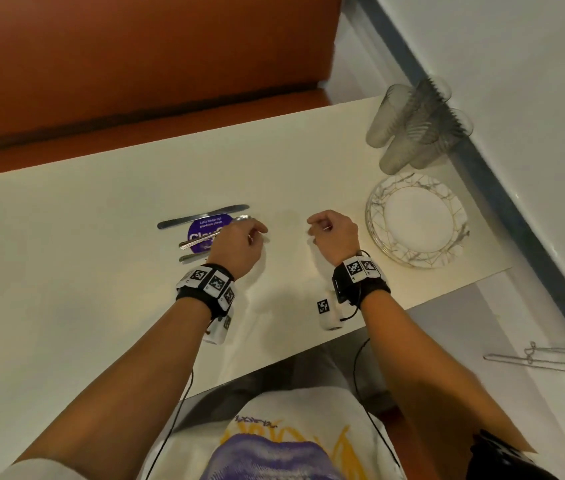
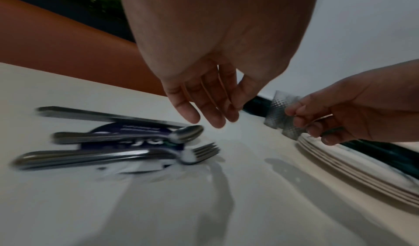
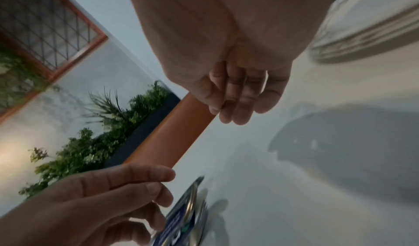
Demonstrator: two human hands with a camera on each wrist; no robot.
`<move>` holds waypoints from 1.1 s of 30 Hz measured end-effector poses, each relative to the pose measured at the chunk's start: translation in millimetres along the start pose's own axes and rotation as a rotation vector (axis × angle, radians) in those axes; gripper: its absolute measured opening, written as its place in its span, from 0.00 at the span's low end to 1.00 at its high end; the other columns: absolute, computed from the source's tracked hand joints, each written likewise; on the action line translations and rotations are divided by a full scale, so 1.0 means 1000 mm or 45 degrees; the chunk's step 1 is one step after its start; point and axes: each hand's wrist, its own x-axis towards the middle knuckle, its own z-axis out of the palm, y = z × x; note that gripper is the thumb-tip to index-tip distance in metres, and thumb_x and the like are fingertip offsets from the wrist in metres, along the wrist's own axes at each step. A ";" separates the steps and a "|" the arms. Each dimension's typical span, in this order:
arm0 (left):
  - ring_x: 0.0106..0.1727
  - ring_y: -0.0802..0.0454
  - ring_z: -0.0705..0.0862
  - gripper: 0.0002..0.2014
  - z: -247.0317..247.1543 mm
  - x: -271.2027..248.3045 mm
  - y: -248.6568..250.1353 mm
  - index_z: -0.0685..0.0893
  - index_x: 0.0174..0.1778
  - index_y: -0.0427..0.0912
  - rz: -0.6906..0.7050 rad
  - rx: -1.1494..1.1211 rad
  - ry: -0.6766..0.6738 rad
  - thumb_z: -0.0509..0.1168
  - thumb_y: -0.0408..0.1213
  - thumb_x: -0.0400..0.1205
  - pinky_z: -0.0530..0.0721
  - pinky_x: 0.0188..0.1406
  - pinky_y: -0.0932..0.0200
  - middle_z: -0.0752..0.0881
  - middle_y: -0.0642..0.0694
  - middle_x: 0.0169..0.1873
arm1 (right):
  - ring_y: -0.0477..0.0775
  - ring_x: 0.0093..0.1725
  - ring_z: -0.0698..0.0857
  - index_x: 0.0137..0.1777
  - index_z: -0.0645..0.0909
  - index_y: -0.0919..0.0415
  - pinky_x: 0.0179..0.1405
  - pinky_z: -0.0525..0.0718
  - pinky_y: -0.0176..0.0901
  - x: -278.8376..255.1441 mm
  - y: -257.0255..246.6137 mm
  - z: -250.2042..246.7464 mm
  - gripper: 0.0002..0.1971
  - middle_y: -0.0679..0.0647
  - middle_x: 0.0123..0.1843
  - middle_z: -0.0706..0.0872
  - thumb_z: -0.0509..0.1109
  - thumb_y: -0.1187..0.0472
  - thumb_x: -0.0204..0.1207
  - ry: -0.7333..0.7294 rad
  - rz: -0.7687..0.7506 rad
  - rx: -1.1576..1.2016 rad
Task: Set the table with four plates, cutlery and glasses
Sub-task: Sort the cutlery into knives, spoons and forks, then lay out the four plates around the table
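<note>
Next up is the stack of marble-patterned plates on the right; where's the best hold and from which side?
Take the top marble-patterned plate by its raised near rim, coming in from the left with the right hand. That edge faces the hand; the ribbed glasses crowd the far side.

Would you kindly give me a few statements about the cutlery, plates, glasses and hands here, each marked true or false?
1. The knife, spoon and fork lie side by side across a purple sticker. True.
2. The plates are laid out at four places. False: they sit in one stack.
3. The glasses stand beyond the plates by the wall. True.
4. The left hand grips the fork. False: it holds nothing.
5. The right hand holds a glass. False: it holds nothing.
</note>
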 end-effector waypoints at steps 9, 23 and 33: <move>0.45 0.52 0.90 0.11 0.071 0.056 0.105 0.90 0.56 0.52 0.020 -0.087 -0.227 0.63 0.37 0.85 0.88 0.46 0.56 0.93 0.54 0.44 | 0.47 0.44 0.84 0.48 0.90 0.54 0.48 0.79 0.34 0.041 0.046 -0.141 0.10 0.50 0.47 0.92 0.68 0.67 0.77 0.246 0.003 -0.267; 0.73 0.33 0.82 0.38 0.205 0.121 0.168 0.66 0.86 0.37 -0.544 0.052 -0.512 0.63 0.60 0.87 0.82 0.72 0.42 0.80 0.33 0.76 | 0.69 0.72 0.70 0.75 0.72 0.51 0.72 0.74 0.63 0.134 0.158 -0.245 0.33 0.62 0.73 0.74 0.72 0.55 0.67 0.146 0.372 -0.776; 0.48 0.37 0.93 0.27 0.218 0.114 0.177 0.71 0.75 0.39 -0.655 -0.205 -0.496 0.71 0.46 0.85 0.94 0.50 0.42 0.87 0.37 0.60 | 0.70 0.75 0.73 0.81 0.66 0.62 0.76 0.73 0.64 0.148 0.166 -0.251 0.38 0.66 0.77 0.73 0.77 0.53 0.73 0.119 0.502 -0.490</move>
